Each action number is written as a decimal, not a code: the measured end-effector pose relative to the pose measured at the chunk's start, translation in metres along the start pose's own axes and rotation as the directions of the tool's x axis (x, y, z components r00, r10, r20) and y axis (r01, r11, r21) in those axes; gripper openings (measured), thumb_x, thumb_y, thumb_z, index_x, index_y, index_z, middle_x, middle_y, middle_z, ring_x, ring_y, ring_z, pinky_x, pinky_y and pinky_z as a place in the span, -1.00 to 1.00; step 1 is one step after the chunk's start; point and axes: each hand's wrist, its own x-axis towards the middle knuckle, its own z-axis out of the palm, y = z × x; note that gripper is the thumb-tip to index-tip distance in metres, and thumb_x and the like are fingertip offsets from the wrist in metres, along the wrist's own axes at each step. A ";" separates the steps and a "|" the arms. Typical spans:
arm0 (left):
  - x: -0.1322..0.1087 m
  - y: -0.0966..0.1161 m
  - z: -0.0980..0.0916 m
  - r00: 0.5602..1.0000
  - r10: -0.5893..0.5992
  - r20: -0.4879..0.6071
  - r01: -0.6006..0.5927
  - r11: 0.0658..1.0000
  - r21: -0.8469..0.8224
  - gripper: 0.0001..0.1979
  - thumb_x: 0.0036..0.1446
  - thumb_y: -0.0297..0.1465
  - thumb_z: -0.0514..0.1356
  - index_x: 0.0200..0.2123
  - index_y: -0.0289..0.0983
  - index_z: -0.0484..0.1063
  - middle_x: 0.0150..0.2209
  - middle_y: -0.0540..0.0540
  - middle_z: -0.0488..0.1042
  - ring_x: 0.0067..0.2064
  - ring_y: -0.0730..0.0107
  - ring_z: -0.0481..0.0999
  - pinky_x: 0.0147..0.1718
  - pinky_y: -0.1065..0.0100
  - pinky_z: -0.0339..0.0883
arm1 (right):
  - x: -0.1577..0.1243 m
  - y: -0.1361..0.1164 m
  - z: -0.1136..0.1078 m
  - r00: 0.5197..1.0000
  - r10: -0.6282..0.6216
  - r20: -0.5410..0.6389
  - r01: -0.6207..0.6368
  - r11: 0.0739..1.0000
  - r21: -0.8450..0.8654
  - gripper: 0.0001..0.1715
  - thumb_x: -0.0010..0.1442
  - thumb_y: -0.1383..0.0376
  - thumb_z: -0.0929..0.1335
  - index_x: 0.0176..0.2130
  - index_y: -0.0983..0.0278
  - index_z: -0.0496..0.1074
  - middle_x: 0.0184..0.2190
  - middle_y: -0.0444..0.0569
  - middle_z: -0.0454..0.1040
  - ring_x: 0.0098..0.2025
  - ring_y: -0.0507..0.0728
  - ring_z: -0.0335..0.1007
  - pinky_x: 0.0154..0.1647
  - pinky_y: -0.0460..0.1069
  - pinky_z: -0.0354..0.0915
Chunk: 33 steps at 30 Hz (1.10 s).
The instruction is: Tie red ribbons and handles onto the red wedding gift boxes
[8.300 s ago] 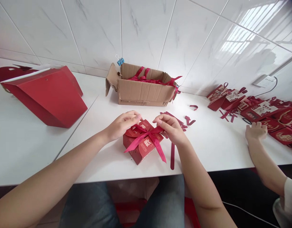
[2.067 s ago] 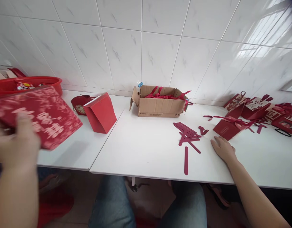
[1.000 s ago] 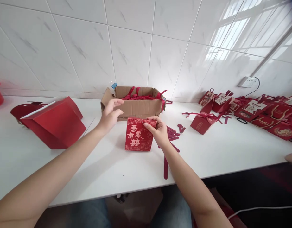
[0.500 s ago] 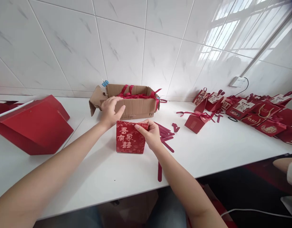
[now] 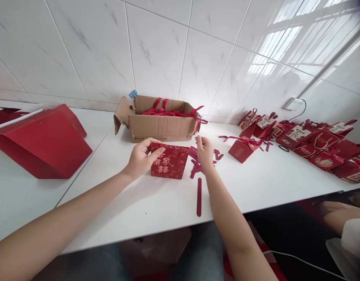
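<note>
A small red box [image 5: 170,160] with gold characters stands on the white table [image 5: 156,203], just in front of a cardboard carton [image 5: 159,125] full of red ribbons. My left hand [image 5: 142,156] grips the box's left side, thumb across its top edge. My right hand [image 5: 204,150] is off the box, to its right, fingers spread over a heap of dark red paper strips [image 5: 197,162]. One long strip [image 5: 199,191] lies nearer the table's front edge.
A large red box [image 5: 42,142] lies on its side at the left. A finished ribbon-tied box [image 5: 243,147] and several more red boxes [image 5: 311,140] spread along the right. Another person's arm and sleeve [image 5: 344,222] show at the lower right. A wall socket [image 5: 291,104] is behind.
My right hand let go of the box's top and moved right to the strips. My left hand came down from the carton and took hold of the box's left side.
</note>
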 end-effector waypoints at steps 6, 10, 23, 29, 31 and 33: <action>0.002 -0.005 -0.013 0.977 0.117 -0.177 -0.088 0.982 0.165 -0.78 0.04 -0.25 0.27 -0.28 -0.25 0.47 -0.31 -0.02 0.52 -0.29 0.34 0.47 -0.25 0.35 0.35 | 0.036 0.061 -0.042 0.976 0.202 -0.078 -0.217 0.902 -0.374 -0.79 0.02 0.40 0.37 -0.27 0.38 0.50 -0.11 0.26 0.40 0.06 0.38 0.29 0.10 0.21 0.18; 0.007 -0.011 -0.019 0.975 0.140 -0.176 -0.109 0.979 0.171 -0.78 0.07 -0.24 0.27 -0.25 -0.24 0.47 -0.28 0.00 0.52 -0.27 0.34 0.45 -0.22 0.33 0.34 | 0.046 0.085 -0.060 0.965 0.232 -0.124 -0.263 0.846 -0.464 -0.67 0.02 0.39 0.36 -0.15 0.37 0.50 -0.05 0.26 0.37 0.09 0.37 0.28 0.10 0.18 0.18; 0.002 -0.010 -0.019 0.966 0.145 -0.212 -0.103 0.975 0.197 -0.73 0.07 -0.20 0.27 -0.23 -0.24 0.45 -0.26 -0.01 0.51 -0.33 0.38 0.41 -0.29 0.34 0.33 | 0.050 0.101 -0.077 0.949 0.247 -0.195 -0.301 0.894 -0.331 -0.83 -0.01 0.38 0.35 -0.31 0.28 0.46 -0.39 0.02 0.54 -0.26 0.18 0.45 -0.20 0.03 0.31; 0.006 -0.022 -0.008 0.961 0.168 -0.219 -0.133 0.977 0.164 -0.73 0.12 -0.20 0.22 -0.17 -0.23 0.42 -0.23 -0.03 0.49 -0.24 0.31 0.44 -0.19 0.31 0.33 | 0.044 0.080 -0.067 0.975 0.154 -0.161 -0.163 0.986 -0.040 -0.66 0.01 0.26 0.37 -0.18 0.33 0.43 -0.28 0.07 0.55 -0.18 0.18 0.47 -0.09 0.09 0.33; 0.008 -0.025 -0.002 0.953 0.217 -0.213 -0.177 0.965 0.193 -0.69 0.15 -0.21 0.18 -0.08 -0.22 0.37 -0.17 -0.07 0.48 -0.17 0.27 0.46 -0.11 0.27 0.32 | 0.039 0.067 -0.061 0.992 0.080 -0.096 -0.071 0.993 0.090 -0.66 0.05 0.18 0.35 -0.19 0.31 0.42 -0.24 0.07 0.55 -0.17 0.16 0.48 -0.12 0.08 0.36; 0.008 -0.023 0.002 0.921 0.310 -0.237 -0.243 0.931 0.273 -0.58 0.15 -0.23 0.17 0.06 -0.22 0.27 -0.02 -0.15 0.41 -0.01 0.19 0.41 0.02 0.20 0.26 | 0.031 0.052 -0.054 1.000 -0.002 -0.023 0.006 0.978 0.207 -0.65 0.07 0.09 0.35 -0.21 0.27 0.40 -0.25 0.03 0.55 -0.21 0.12 0.48 -0.20 0.05 0.40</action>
